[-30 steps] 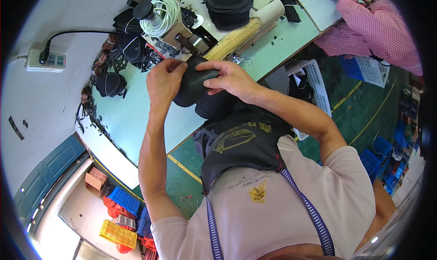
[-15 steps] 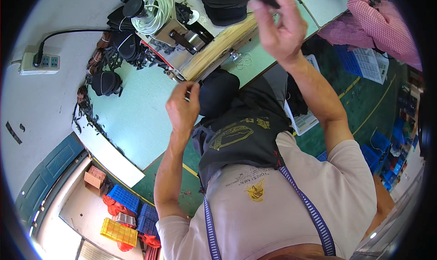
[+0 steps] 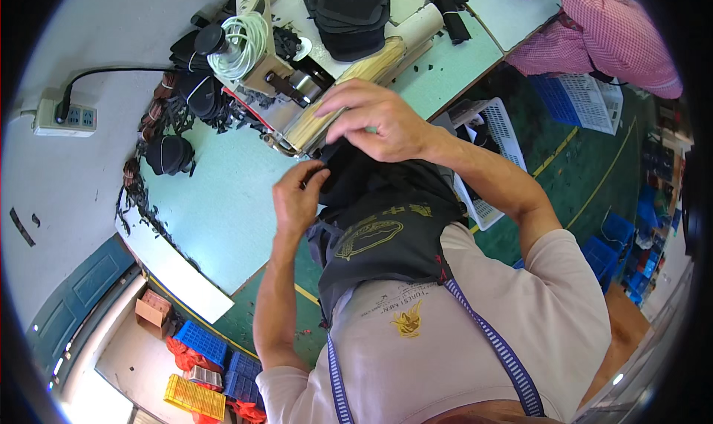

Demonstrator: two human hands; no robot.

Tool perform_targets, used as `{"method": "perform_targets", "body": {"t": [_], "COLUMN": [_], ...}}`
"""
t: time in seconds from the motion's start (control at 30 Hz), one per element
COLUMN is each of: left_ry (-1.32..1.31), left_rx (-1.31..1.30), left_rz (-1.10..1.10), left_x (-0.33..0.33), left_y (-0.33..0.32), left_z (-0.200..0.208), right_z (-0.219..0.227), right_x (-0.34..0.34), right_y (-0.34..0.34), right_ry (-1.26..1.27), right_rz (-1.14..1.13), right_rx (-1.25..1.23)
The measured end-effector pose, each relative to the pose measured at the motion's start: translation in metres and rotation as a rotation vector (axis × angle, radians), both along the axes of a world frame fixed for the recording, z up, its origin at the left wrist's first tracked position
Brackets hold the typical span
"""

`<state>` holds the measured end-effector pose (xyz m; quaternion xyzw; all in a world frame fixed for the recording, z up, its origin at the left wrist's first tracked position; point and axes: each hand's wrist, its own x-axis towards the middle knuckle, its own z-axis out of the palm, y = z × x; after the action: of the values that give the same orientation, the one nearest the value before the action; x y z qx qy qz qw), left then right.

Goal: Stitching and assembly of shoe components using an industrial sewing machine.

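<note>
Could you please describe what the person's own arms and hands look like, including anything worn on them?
Both the left hand and the right hand are bare, with no gloves, rings or watch visible. Both forearms are uncovered too. The short sleeves of a pale beige T-shirt end at the upper arms. A dark apron with blue-and-white patterned straps runs over the shoulders.

A pale green worktop (image 3: 215, 209) stands against a white wall (image 3: 67, 179) with a power strip (image 3: 65, 117). The dark green floor (image 3: 594, 171) carries yellow lines and blue crates (image 3: 212, 350).
</note>
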<state>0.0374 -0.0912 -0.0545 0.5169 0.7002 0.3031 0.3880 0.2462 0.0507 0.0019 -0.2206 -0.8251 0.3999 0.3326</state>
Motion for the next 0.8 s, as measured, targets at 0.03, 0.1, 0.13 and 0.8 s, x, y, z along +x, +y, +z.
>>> {"method": "perform_targets", "body": {"t": [0.03, 0.1, 0.13, 0.8], "left_ry": [-0.085, -0.188, -0.201, 0.161], "left_rx": [0.011, -0.03, -0.082, -0.014], "left_rz": [-0.041, -0.038, 0.014, 0.256], "left_x": [-0.006, -0.016, -0.022, -0.004], "left_y": [0.011, 0.036, 0.046, 0.1], "left_z": [0.014, 0.036, 0.045, 0.037], "right_z": [-0.002, -0.001, 0.001, 0.005], "right_x": [-0.002, -0.003, -0.005, -0.019], "right_y": [0.0, 0.002, 0.003, 0.032], "right_ry": [-0.019, -0.133, -0.246, -0.413], "right_rz": [0.108, 0.16, 0.212, -0.199], "right_rx": [-0.028, -0.091, -0.151, -0.005]}}
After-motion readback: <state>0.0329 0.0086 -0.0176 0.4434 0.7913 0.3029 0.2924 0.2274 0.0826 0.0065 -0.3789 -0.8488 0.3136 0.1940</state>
